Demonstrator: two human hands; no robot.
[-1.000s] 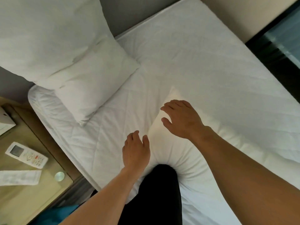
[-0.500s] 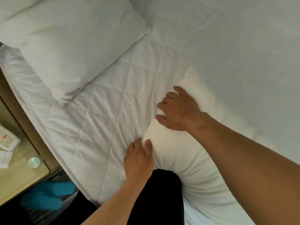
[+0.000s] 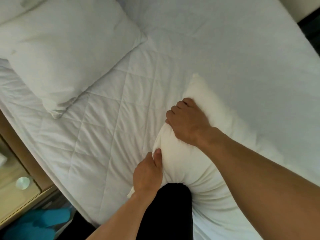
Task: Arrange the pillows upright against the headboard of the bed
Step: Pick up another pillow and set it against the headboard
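Observation:
A cream-white pillow [image 3: 181, 163] lies flat on the white bed [image 3: 216, 49], its near edge pressed in by my dark-clothed knee [image 3: 173, 205]. My left hand [image 3: 147, 174] pinches the pillow's near-left edge. My right hand [image 3: 187, 123] clutches its left side farther up, fingers curled into the fabric. A second white pillow [image 3: 65, 54] lies at the upper left, near the head of the bed. Another pillow's corner [image 3: 15, 6] shows at the top left. The headboard is out of view.
A wooden bedside table [image 3: 15, 193] with a small round shiny object [image 3: 22, 183] stands at the lower left beside the bed. Something blue [image 3: 39, 222] lies on the floor below it. A dark strip [image 3: 310, 26] runs past the bed's far right edge.
Both hands went from resting open over the pillow to gripping its left edge. The view dipped and closed in, so the remote and paper on the bedside table left the frame.

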